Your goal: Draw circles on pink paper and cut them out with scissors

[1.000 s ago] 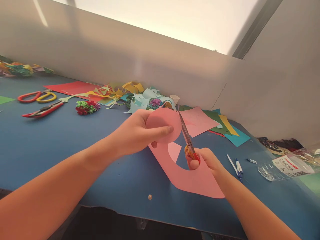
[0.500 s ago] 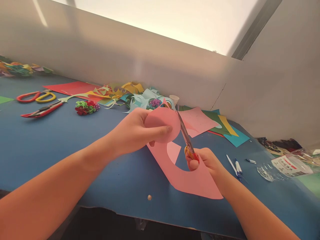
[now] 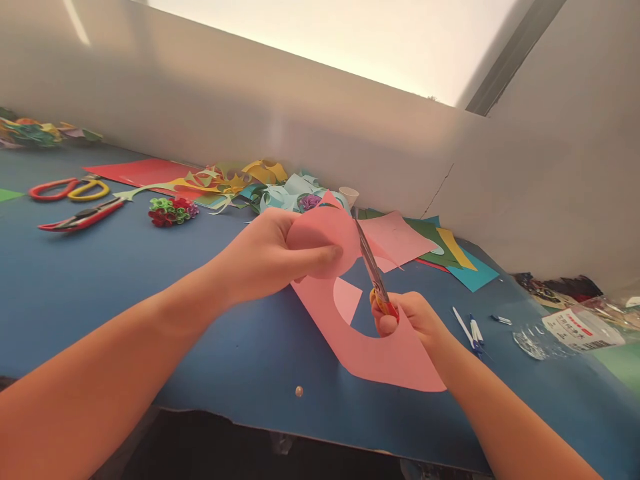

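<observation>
My left hand (image 3: pixel 280 257) is closed on pink paper (image 3: pixel 325 230), its thumb pressed flat across a rounded, nearly circular part. A strip of the same pink sheet, with a curved inner edge, hangs below and reaches over to my right wrist. My right hand (image 3: pixel 405 313) is closed round the red and yellow handles of a pair of scissors (image 3: pixel 370 257). The blades point up and away along the right edge of the rounded part, and their tips are partly hidden by the paper. Under the curve a smaller pink piece (image 3: pixel 349 300) shows.
Red-and-yellow-handled scissors (image 3: pixel 67 190), red-handled pliers (image 3: pixel 83 219) and a curled paper flower cluster (image 3: pixel 173 211) lie left. Paper scraps (image 3: pixel 285 197) and a cup (image 3: pixel 349 195) stand by the wall. Coloured sheets (image 3: pixel 400 239), pens (image 3: pixel 470 330) and a plastic bottle (image 3: pixel 570 330) lie right.
The rounded pink paper has tilted slightly in my left hand and moved up a little. The scissors stay at its right edge, and both hands keep their hold.
</observation>
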### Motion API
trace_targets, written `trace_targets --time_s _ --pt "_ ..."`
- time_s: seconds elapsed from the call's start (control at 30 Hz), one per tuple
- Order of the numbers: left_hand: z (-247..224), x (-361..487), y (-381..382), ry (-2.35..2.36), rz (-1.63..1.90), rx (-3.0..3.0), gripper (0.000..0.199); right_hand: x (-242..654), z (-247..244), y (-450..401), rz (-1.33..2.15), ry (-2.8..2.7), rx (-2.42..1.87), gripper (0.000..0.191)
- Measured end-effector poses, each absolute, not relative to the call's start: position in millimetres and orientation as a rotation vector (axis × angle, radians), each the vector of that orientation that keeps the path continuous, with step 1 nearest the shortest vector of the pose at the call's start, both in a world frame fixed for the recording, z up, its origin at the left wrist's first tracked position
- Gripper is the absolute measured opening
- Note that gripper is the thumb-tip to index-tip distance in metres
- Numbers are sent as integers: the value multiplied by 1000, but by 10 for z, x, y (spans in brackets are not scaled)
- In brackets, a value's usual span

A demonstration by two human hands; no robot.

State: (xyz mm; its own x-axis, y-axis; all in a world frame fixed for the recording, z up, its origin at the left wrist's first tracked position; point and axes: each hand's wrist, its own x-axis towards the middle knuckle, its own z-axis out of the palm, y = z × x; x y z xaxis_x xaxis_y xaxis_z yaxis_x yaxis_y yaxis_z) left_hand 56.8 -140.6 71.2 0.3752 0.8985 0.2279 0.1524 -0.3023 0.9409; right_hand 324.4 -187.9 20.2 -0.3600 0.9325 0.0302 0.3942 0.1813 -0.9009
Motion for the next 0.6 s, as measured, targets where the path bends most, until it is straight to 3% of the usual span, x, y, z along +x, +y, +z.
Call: trace_targets --time_s 0.6 --pt "729 616 -1418 879 1180 1714 22 3290 103 -1861 1095 -1901 -1266 31"
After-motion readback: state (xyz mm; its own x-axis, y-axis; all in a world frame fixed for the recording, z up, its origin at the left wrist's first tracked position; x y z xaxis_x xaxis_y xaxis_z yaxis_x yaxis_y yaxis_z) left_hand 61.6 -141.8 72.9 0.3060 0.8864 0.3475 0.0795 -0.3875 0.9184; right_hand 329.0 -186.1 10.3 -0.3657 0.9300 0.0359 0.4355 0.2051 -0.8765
